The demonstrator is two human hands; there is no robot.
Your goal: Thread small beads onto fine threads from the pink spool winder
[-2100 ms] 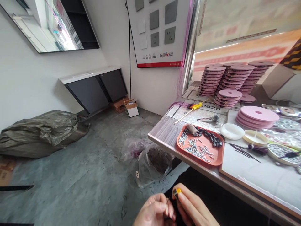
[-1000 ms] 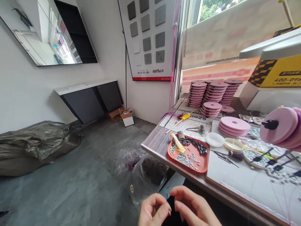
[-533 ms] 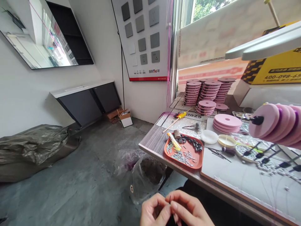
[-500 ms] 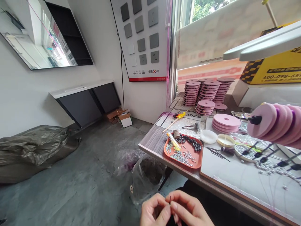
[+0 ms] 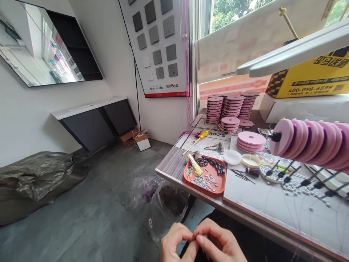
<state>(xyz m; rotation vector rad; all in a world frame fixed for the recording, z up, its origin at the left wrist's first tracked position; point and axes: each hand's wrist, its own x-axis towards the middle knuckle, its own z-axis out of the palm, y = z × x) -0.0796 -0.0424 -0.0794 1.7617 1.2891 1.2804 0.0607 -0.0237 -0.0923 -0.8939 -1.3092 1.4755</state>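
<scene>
Left hand (image 5: 174,244) and right hand (image 5: 218,244) low in the view, below the table edge (image 5: 174,174), fingertips meeting at the middle. Left thumb and forefinger (image 5: 188,235) pressed together, pinching a tiny dark piece (image 5: 195,233); right thumb (image 5: 203,243) and forefinger curled in against the same spot, touching the left fingertips. Other fingers of both hands loosely bent, not spread. Too small to tell what the dark piece is, or which hand bears its weight.

Up on the table, well apart from the hands: an orange tray (image 5: 218,185) near the front edge, scattered with small silver tubes (image 5: 204,180) and a heap of black beads (image 5: 215,165), a yellow-tipped tool (image 5: 194,163) lying across its far corner. Beyond it a white lid (image 5: 232,157) and a cream dish (image 5: 251,160), then flat pink discs (image 5: 251,140) in a low stack and taller stacks of pink discs (image 5: 231,105) at the window. To the right, a row of pink discs on a rod (image 5: 313,140), tilted on edge. Under the table, just beyond the hands, a clear plastic bag (image 5: 166,203) on the grey floor
</scene>
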